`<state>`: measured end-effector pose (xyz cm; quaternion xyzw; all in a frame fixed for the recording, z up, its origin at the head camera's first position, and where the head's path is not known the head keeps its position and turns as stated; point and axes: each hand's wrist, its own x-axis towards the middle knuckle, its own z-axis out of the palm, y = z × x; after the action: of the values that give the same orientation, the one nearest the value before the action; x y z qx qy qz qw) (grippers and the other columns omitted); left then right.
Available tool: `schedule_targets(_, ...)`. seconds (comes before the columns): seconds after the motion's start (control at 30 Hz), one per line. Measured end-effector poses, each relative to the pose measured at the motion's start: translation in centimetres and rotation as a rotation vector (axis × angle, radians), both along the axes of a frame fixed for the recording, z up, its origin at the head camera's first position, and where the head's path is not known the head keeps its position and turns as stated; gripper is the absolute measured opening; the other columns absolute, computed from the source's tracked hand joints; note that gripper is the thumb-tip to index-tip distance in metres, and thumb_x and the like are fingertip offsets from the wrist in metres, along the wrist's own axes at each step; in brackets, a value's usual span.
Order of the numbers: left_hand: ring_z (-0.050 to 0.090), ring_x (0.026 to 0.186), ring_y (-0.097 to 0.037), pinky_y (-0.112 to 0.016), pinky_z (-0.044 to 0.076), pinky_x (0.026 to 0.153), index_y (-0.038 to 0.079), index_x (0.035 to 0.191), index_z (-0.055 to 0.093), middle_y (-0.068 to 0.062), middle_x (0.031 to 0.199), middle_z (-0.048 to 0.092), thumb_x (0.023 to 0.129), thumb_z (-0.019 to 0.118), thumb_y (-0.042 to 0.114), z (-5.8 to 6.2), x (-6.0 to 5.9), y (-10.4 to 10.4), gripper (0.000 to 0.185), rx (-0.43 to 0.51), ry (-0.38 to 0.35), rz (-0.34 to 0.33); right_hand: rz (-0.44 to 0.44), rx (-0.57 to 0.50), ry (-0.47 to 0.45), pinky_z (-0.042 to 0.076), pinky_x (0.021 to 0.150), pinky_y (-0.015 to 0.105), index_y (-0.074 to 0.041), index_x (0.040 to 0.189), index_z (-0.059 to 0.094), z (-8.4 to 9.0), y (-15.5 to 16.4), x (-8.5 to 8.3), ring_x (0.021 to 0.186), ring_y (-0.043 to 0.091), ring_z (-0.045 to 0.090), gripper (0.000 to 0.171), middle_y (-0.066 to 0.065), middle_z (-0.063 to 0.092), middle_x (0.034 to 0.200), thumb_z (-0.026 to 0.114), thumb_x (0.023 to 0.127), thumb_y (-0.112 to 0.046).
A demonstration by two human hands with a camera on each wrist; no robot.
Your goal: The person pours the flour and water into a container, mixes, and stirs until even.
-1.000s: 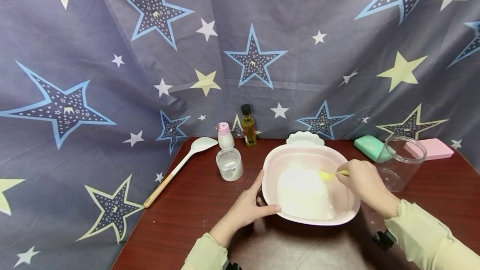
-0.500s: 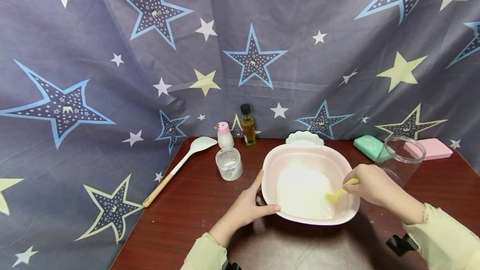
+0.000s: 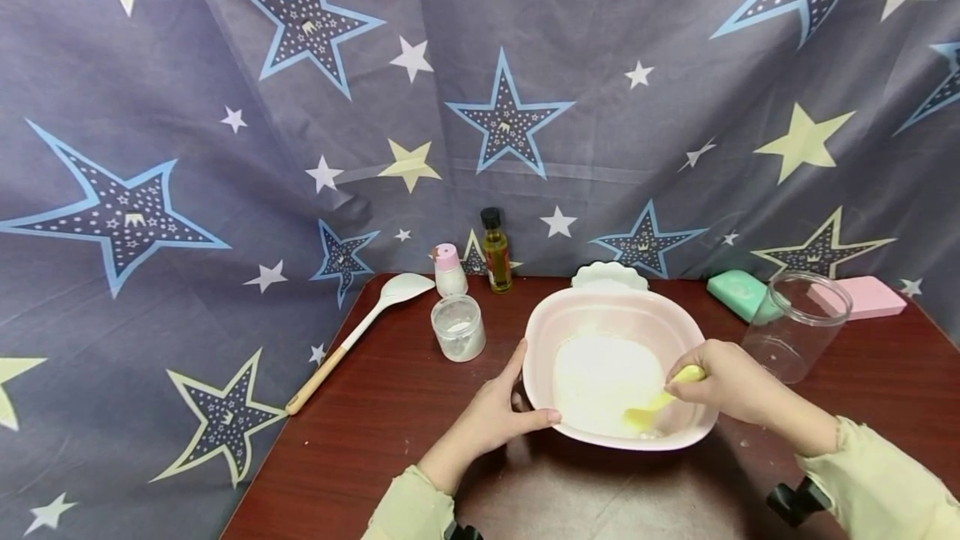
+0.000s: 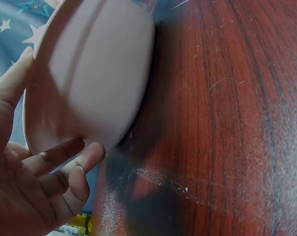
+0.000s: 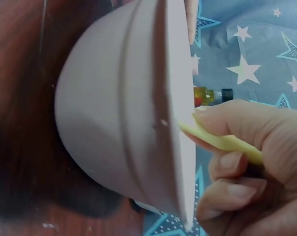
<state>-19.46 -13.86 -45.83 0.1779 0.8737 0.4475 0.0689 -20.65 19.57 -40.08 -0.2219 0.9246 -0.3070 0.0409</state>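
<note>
- Head view: the left hand (image 3: 491, 422) grips the near-left rim of the pink bowl (image 3: 542, 342), thumb hooked over the edge and fingers under the wall, steadying it on the wooden table (image 3: 390, 432).
- Head view: the right hand (image 3: 723, 382) pinches the handle of a yellow spoon (image 3: 660, 400); the spoon's head lies in the white powder (image 3: 603, 382) at the bowl's near-right side.
- Head view: a clear jar (image 3: 798, 327) stands just right of the bowl. A small lidded tub (image 3: 459, 328), a pink-capped bottle (image 3: 451, 270), an oil bottle (image 3: 497, 251) and a white spatula (image 3: 360, 332) lie to the left, apart from both hands.
- Left wrist view: the left hand (image 4: 25, 172) cradles the bowl (image 4: 94, 83), with curled fingers (image 4: 65, 157) under the outer wall. White dust lies on the table (image 4: 222, 123) beside it.
- Right wrist view: the right hand (image 5: 256, 162) closes thumb and fingers on the spoon (image 5: 222, 141), whose shaft crosses the rim of the bowl (image 5: 119, 128).
- Assessment: the step in hand appears to be stirring or scraping the powder. The next move likely calls for a firm left-hand hold while the spoon sweeps low, to avoid spilling over the rim.
</note>
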Motion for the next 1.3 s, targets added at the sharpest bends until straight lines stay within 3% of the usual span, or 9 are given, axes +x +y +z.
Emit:
schedule_targets(0.53, 0.056, 0.057, -0.010, -0.024, 0.044, 0.051, 0.018, 0.158, 0.014, 0.003, 0.064, 0.059, 0.076, 0.082, 0.044, -0.2, 0.0, 0.0, 0.110, 0.006, 0.005, 0.006, 0.030, -0.173, 0.166, 0.042, 0.056, 0.023, -0.014, 0.074, 0.070, -2.6, -3.7, -1.0, 0.060, -0.001, 0.044, 0.008, -0.015, 0.053, 0.061, 0.076, 0.079, -0.011)
schedule_targets(0.87, 0.057, 0.057, -0.010, -0.024, 0.044, 0.050, 0.016, 0.158, 0.014, 0.003, 0.066, 0.060, 0.077, 0.082, 0.041, -0.2, 0.0, 0.1, 0.109, 0.013, 0.007, 0.003, -0.109, -0.156, 0.259, 0.045, 0.063, 0.027, -0.012, 0.075, 0.073, -3.0, -5.8, -1.7, 0.064, 0.005, 0.048, 0.005, -0.011, 0.060, 0.065, 0.076, 0.078, -0.010)
schedule_targets(1.1, 0.057, 0.057, -0.011, -0.024, 0.044, 0.049, 0.017, 0.158, 0.014, 0.003, 0.066, 0.060, 0.076, 0.083, 0.041, -0.3, 0.0, 0.1, 0.109, 0.024, 0.009, 0.000, -0.238, -0.174, 0.232, 0.048, 0.066, 0.035, -0.004, 0.077, 0.074, -3.4, -6.4, -2.3, 0.069, 0.016, 0.059, 0.004, 0.003, 0.070, 0.075, 0.075, 0.080, -0.007)
schedule_targets(1.3, 0.056, 0.057, -0.011, -0.024, 0.044, 0.049, 0.019, 0.158, 0.014, 0.003, 0.065, 0.059, 0.076, 0.082, 0.042, -0.4, 0.0, 0.1, 0.109, 0.021, 0.008, 0.003, -0.282, -0.137, 0.244, 0.049, 0.068, 0.039, -0.003, 0.078, 0.073, -3.3, -6.0, -3.0, 0.067, 0.019, 0.060, 0.006, 0.004, 0.069, 0.075, 0.069, 0.082, -0.006)
